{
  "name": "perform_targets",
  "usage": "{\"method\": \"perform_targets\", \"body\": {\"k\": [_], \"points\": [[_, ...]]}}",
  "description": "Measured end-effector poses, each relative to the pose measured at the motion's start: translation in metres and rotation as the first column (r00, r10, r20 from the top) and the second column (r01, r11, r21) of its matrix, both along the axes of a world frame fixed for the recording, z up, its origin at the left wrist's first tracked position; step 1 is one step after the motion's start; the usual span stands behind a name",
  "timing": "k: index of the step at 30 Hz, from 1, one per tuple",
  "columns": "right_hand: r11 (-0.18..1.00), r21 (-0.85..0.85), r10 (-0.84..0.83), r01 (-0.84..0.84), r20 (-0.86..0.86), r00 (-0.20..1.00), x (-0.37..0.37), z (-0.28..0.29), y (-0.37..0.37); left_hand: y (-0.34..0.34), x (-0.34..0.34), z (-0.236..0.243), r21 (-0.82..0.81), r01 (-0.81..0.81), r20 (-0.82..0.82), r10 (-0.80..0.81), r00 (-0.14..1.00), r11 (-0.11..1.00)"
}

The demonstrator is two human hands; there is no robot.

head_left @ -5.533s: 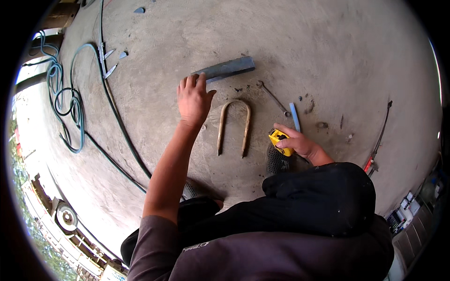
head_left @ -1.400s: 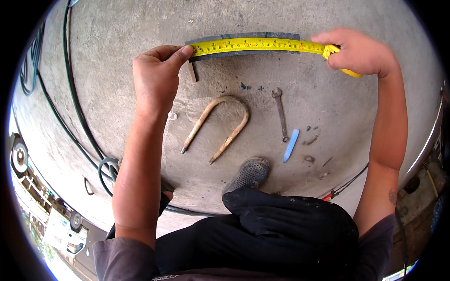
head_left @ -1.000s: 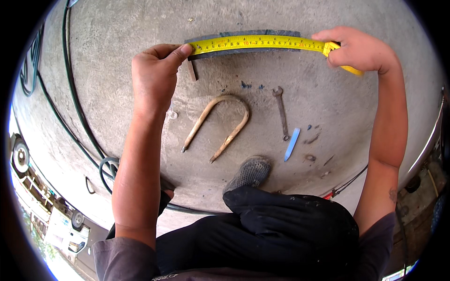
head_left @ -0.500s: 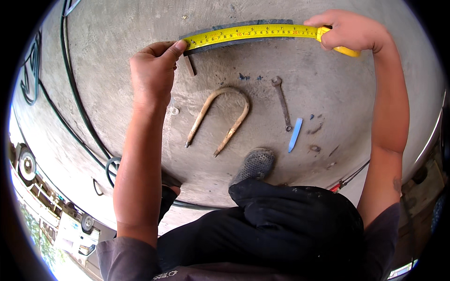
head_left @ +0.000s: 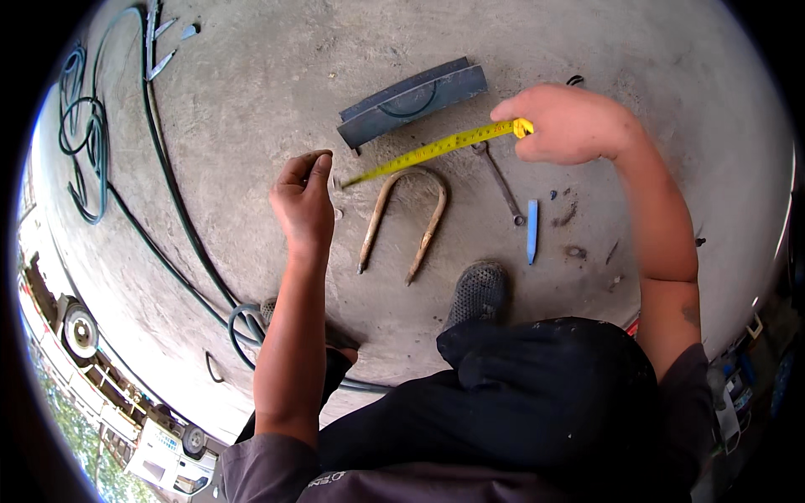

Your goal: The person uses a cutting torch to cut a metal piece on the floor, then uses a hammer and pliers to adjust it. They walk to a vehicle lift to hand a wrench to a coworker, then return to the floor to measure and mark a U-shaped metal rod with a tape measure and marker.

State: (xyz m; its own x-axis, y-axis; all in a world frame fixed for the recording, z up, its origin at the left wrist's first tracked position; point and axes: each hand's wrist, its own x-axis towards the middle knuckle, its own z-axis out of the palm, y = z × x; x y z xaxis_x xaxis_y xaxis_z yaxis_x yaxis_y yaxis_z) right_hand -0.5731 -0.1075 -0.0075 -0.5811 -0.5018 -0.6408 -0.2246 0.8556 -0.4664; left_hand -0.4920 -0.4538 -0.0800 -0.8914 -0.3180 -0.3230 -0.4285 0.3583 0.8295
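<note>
My right hand (head_left: 579, 124) is wrapped round a yellow tape measure, and its case is mostly hidden in the palm. The drawn-out blade (head_left: 436, 151) slants down to the left over the floor, crossing above the bend of a rusty U-shaped rod (head_left: 436, 220). Just left of the blade's free end, my left hand (head_left: 303, 201) is closed, thumb against fingers; nothing shows in it and the tape is apart from it. Beyond the tape lies a dark grey metal channel piece (head_left: 419, 107) with a curved mark on its face.
A combination wrench (head_left: 503, 189) and a flat blue bar (head_left: 532, 232) lie right of the rod. Green hose (head_left: 172, 180) runs down the left side, by silvery metal pieces (head_left: 155, 50). My shoe (head_left: 478, 289) is near the rod. A truck (head_left: 168, 453) stands at lower left.
The tape has come off the dark metal piece toward me, and its end has left my left hand. Both hands have moved nearer. The metal piece now shows uncovered.
</note>
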Motion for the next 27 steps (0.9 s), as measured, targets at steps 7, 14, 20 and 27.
{"method": "perform_targets", "body": {"k": [7,14,20,27], "points": [[0.997,-0.007,-0.067,0.075,0.366,0.928,0.062,0.007,-0.011,0.009,-0.010,0.036,-0.392,0.234,-0.282,-0.359,0.890,0.890],[0.978,-0.083,-0.138,0.192,0.436,0.889,0.138,0.006,0.008,0.036,-0.076,0.007,-0.462,0.816,0.438,-0.710,0.551,0.348],[0.942,-0.122,-0.227,0.314,0.462,0.858,0.181,0.001,0.024,0.033,-0.077,-0.008,-0.750,0.661,0.265,-0.902,0.340,0.029],[0.909,-0.117,-0.309,0.400,0.453,0.836,0.204,-0.009,0.039,0.039,-0.121,0.021,-0.986,0.153,-0.058,-0.993,0.103,0.073]]}}
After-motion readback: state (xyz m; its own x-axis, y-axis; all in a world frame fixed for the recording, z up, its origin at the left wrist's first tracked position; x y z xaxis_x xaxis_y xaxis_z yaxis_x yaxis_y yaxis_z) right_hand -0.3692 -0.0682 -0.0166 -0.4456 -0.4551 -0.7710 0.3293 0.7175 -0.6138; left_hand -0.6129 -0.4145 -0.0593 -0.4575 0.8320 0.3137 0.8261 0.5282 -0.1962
